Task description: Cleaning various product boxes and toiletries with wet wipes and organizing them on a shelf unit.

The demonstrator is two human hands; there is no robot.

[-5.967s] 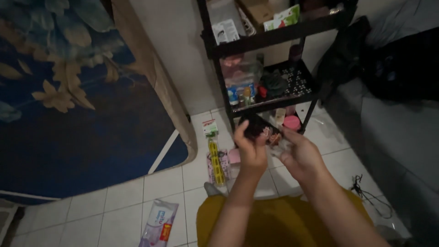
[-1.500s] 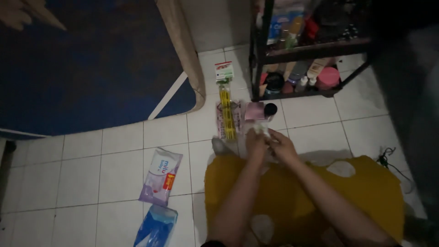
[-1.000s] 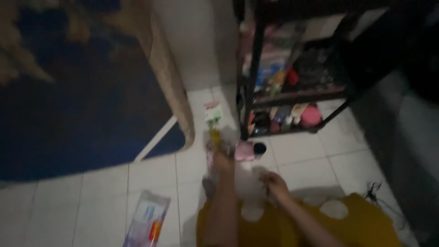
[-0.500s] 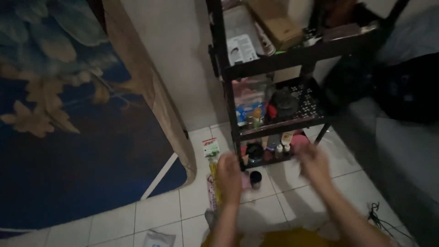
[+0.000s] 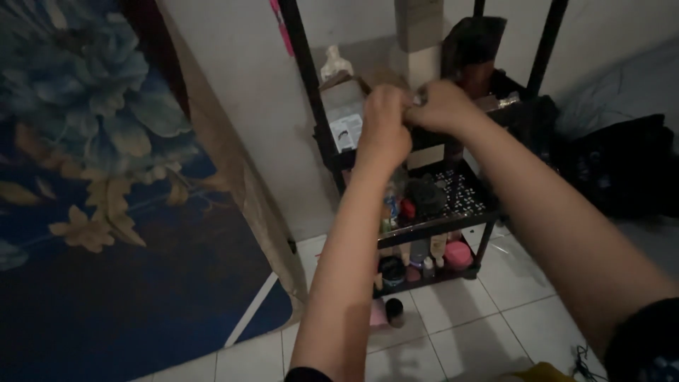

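Observation:
Both of my hands are raised in front of the top shelf of a black metal rack (image 5: 305, 92). My left hand (image 5: 385, 127) is curled into a fist, knuckles towards me. My right hand (image 5: 444, 106) touches it from the right, fingers closed too. A small pale thing (image 5: 419, 97) glints between the two hands; its kind is too dim to tell. Behind the hands on the top shelf stand a grey box (image 5: 344, 117), a white bottle (image 5: 334, 65) and a dark brown container (image 5: 472, 49).
The rack's middle shelf (image 5: 463, 194) holds small bottles and a dark round thing; the bottom one has a pink jar (image 5: 458, 253) and tubes. A black-capped bottle (image 5: 394, 311) stands on the white tiles. A blue flowered mattress (image 5: 106, 212) leans at the left. Dark cloth lies right.
My hands rose from the floor items up to the rack's top shelf and came together. The view tilted up, so the packets on the tiles are out of sight.

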